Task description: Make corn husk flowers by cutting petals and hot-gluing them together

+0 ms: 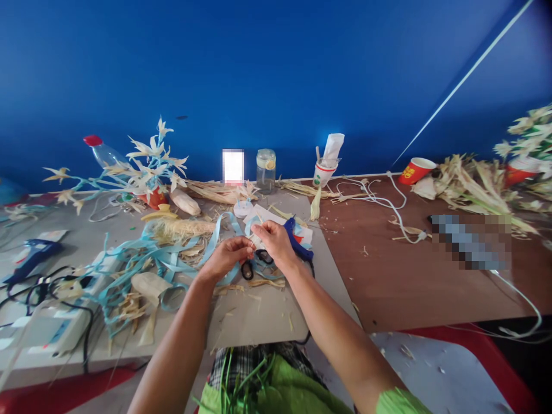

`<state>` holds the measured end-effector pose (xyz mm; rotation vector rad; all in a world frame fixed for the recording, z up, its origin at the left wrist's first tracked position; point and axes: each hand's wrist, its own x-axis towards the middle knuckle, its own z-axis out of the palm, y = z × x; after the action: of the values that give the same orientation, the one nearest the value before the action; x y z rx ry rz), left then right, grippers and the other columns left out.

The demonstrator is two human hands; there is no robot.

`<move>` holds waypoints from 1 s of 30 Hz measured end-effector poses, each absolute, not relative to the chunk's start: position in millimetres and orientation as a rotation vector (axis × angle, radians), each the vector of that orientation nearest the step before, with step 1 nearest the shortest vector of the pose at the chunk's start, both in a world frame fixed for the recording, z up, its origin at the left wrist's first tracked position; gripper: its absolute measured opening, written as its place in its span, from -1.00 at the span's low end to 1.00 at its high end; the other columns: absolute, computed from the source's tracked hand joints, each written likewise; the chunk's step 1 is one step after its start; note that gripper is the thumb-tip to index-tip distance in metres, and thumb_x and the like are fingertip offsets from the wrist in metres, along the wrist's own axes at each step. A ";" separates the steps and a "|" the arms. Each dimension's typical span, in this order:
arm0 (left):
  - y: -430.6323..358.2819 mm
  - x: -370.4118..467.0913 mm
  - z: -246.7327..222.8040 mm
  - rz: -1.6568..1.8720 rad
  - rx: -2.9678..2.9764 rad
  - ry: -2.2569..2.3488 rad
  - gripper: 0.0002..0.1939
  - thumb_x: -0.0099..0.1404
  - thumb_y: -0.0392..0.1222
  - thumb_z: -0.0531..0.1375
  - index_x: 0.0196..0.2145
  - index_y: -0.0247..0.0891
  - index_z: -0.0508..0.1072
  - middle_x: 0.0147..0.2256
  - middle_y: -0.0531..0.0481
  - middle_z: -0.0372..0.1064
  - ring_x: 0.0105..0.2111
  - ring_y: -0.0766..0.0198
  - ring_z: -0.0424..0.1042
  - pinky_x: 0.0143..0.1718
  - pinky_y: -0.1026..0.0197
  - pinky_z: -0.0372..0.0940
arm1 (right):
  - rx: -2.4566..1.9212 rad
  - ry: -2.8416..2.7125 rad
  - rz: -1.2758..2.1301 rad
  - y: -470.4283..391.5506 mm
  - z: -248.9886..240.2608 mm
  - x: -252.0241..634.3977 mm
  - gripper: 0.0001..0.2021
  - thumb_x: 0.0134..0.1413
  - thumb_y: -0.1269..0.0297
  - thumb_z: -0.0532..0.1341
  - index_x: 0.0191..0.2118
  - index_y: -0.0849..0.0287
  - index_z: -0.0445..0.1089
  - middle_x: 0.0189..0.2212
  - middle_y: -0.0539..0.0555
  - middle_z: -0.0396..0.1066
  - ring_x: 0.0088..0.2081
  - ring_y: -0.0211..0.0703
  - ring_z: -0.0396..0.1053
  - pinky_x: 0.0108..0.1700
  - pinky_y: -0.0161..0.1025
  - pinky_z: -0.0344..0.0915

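Note:
My left hand (227, 257) and my right hand (275, 242) meet above the table, both with fingers pinched. A small pale strip (259, 218), looking like dried corn husk, sticks up from my right fingertips. What my left fingertips grip is too small to make out. Below the hands show the black finger loops of scissors (247, 270), the blades hidden. Just right of my right hand lies a blue glue gun (299, 240), partly over white paper. Light blue paper strips (172, 253) are heaped left of my left hand.
Husk flowers (150, 152) on blue stems stand back left, near a lidded glass jar (266, 172). A second glue gun (34, 259) and a power strip (64, 328) with black cords lie left. At right are a phone (466, 241), white cables, a tipped red cup (416, 171) and husks (470, 187).

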<state>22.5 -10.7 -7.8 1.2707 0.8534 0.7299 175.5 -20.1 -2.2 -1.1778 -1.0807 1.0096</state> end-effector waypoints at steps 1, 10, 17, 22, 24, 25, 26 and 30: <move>-10.5 22.4 -8.2 0.735 1.280 0.862 -0.68 0.01 -0.03 0.36 -0.41 -0.33 0.47 -0.56 0.05 0.36 -0.61 0.44 0.21 -0.57 0.34 0.08 | -1.177 -1.075 1.008 -20.4 -2.1 174.9 -0.55 -0.13 -0.01 0.28 -0.66 0.12 0.03 -0.69 -0.13 -0.04 -0.56 -0.34 -0.05 -0.49 -0.31 -0.05; -13.4 19.1 -0.7 0.823 1.077 0.804 -0.70 -0.01 -0.06 0.38 -0.43 -0.35 0.48 -0.56 0.04 0.34 -0.56 0.46 0.24 -0.54 0.38 0.10 | -0.854 -1.102 1.492 -32.3 17.2 175.4 -0.65 -0.22 0.07 0.38 -0.30 0.17 0.44 -0.49 -0.07 0.30 -0.43 -0.31 0.25 -0.32 -0.32 0.19; -13.3 17.8 0.6 0.762 1.028 0.774 -0.66 -0.07 -0.07 0.42 -0.45 -0.37 0.47 -0.57 0.04 0.33 -0.56 0.46 0.26 -0.54 0.39 0.11 | -0.863 -1.282 1.400 -31.2 13.5 178.5 -0.81 -0.03 0.16 0.27 -0.47 0.18 0.45 -0.47 -0.02 0.35 -0.43 -0.30 0.30 -0.31 -0.29 0.22; -11.2 18.8 -2.9 0.733 1.077 0.784 -0.62 -0.08 -0.03 0.42 -0.43 -0.38 0.46 -0.58 0.05 0.31 -0.59 0.47 0.23 -0.60 0.40 0.03 | -1.058 -1.395 0.963 -28.1 9.2 174.5 -0.76 -0.01 0.24 0.23 -0.61 0.16 0.29 -0.55 -0.04 0.27 -0.40 -0.26 0.26 -0.24 -0.28 0.19; -10.7 19.3 -4.0 0.748 1.097 0.786 -0.62 -0.08 -0.02 0.42 -0.44 -0.37 0.46 -0.58 0.05 0.32 -0.59 0.47 0.23 -0.61 0.39 0.02 | -1.112 -1.375 0.887 -27.0 6.6 173.2 -0.75 -0.03 0.21 0.23 -0.62 0.15 0.25 -0.55 -0.05 0.25 -0.42 -0.26 0.25 -0.27 -0.28 0.19; -10.4 19.5 -4.6 0.756 1.110 0.784 -0.63 -0.08 -0.03 0.42 -0.44 -0.37 0.46 -0.58 0.05 0.32 -0.60 0.47 0.23 -0.60 0.39 0.03 | -1.132 -1.364 0.863 -26.4 5.2 172.8 -0.74 -0.04 0.19 0.23 -0.62 0.15 0.23 -0.55 -0.05 0.24 -0.44 -0.27 0.23 -0.28 -0.29 0.19; -10.2 19.7 -5.4 0.762 1.122 0.779 -0.64 -0.07 -0.04 0.41 -0.43 -0.36 0.46 -0.58 0.05 0.33 -0.60 0.47 0.23 -0.60 0.38 0.03 | -1.150 -1.354 0.845 -25.9 3.8 172.7 -0.72 -0.05 0.16 0.23 -0.62 0.15 0.21 -0.56 -0.06 0.22 -0.45 -0.28 0.22 -0.30 -0.29 0.18; -8.9 19.8 -9.5 0.767 1.160 0.751 -0.68 -0.03 -0.07 0.40 -0.41 -0.35 0.48 -0.56 0.02 0.36 -0.59 0.45 0.23 -0.58 0.35 0.04 | -1.214 -1.316 0.827 -24.6 0.7 173.0 -0.66 -0.08 0.08 0.24 -0.63 0.13 0.12 -0.61 -0.09 0.13 -0.48 -0.29 0.16 -0.37 -0.32 0.15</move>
<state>19.8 -8.9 -9.5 1.1597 0.7511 0.7673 173.0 -24.6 0.7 -1.2138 -1.3163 0.8267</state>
